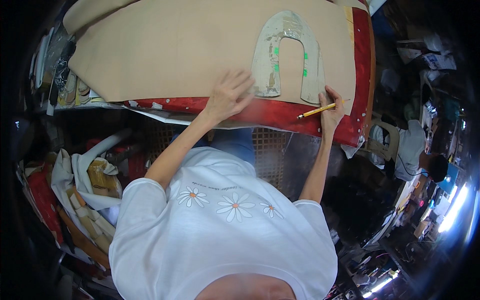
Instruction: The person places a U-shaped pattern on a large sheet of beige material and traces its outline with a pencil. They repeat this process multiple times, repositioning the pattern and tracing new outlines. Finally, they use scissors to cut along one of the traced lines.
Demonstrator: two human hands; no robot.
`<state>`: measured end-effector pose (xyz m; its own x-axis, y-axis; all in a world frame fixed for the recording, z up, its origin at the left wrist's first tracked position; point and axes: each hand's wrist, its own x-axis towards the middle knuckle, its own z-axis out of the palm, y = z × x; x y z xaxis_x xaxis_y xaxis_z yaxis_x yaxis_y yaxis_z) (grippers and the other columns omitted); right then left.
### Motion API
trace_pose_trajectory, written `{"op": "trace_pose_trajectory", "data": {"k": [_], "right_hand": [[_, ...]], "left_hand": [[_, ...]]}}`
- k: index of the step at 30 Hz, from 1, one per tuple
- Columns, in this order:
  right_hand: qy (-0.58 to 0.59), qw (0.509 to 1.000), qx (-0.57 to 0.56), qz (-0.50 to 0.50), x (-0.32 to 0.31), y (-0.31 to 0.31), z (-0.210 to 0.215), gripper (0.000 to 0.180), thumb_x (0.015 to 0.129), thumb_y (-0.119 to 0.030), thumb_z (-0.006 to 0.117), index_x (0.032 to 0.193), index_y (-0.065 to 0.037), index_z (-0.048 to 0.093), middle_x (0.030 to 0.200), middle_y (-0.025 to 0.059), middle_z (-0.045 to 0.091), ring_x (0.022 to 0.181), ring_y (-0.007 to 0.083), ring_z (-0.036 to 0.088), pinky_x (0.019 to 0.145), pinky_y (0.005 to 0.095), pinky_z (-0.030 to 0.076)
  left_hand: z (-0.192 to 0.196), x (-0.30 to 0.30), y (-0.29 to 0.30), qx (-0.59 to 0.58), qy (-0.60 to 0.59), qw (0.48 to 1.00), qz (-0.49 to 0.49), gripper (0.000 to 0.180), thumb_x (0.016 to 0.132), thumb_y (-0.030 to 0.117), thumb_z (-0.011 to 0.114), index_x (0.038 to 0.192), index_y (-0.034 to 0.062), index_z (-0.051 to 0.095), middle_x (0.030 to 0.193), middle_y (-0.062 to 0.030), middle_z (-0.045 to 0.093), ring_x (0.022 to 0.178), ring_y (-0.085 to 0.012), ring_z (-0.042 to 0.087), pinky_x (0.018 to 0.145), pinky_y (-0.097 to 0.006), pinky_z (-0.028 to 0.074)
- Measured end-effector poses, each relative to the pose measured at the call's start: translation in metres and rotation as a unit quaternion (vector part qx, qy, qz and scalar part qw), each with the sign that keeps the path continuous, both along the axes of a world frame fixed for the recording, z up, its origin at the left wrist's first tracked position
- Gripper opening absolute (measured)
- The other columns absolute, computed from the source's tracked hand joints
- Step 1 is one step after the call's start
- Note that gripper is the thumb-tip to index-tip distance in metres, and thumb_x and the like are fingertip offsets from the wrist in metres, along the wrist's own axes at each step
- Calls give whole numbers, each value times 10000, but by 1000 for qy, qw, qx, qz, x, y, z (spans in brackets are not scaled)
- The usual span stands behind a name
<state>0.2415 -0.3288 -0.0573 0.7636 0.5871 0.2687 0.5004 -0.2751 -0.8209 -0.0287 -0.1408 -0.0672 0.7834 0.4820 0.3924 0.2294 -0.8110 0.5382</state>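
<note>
A worn, pale U-shaped template [266, 59] with green tape marks lies on a large beige sheet [175, 50], its curve pointing away from me. My left hand [230, 96], slightly blurred, is over the sheet's near edge with fingers stretched apart. Its fingertips come close to the template's left leg; I cannot tell if they touch. At the foot of the right leg is my right hand [332, 111], holding a yellow pencil [316, 111] crosswise. Its thumb is right beside the template's end.
Beneath the sheet, red covering [287, 114] shows along the table's near and right edges. Scraps and cut pieces [72, 90] are heaped at the left end. White and brown material [92, 200] is piled at lower left. Another person [412, 150] is at the right.
</note>
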Motion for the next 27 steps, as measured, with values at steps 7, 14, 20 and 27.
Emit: {"op": "trace_pose_trajectory", "data": {"k": [7,14,20,27], "right_hand": [[-2,1000,4,21,5,-4,-5,322,779,-121,783,1077,-53,679,1038,90,676,991,212,602,914,336,449],[22,1000,8,7,5,1,-4,337,774,-108,787,1085,-44,673,1034,104,672,996,216,610,913,338,455],[14,1000,1,-2,1,4,-2,333,789,-75,769,1098,-22,657,1052,103,668,1003,202,611,903,322,468],[80,996,21,39,3,-9,7,318,825,-13,708,1134,-12,633,1109,97,657,1050,167,588,915,286,457]], "left_hand": [[2,-1,3,-24,-16,1000,1,397,831,204,679,1197,56,634,1306,-104,579,1283,-264,479,1097,-478,309],[1,-1,3,-27,-18,999,2,386,833,206,679,1184,50,643,1303,-104,582,1280,-261,482,1099,-471,306],[1,0,3,-21,-16,1000,8,380,840,210,673,1184,52,644,1303,-103,583,1278,-254,484,1101,-465,301],[0,1,4,-27,9,1000,9,386,842,214,671,1196,64,641,1305,-88,584,1282,-241,481,1103,-465,296]]}}
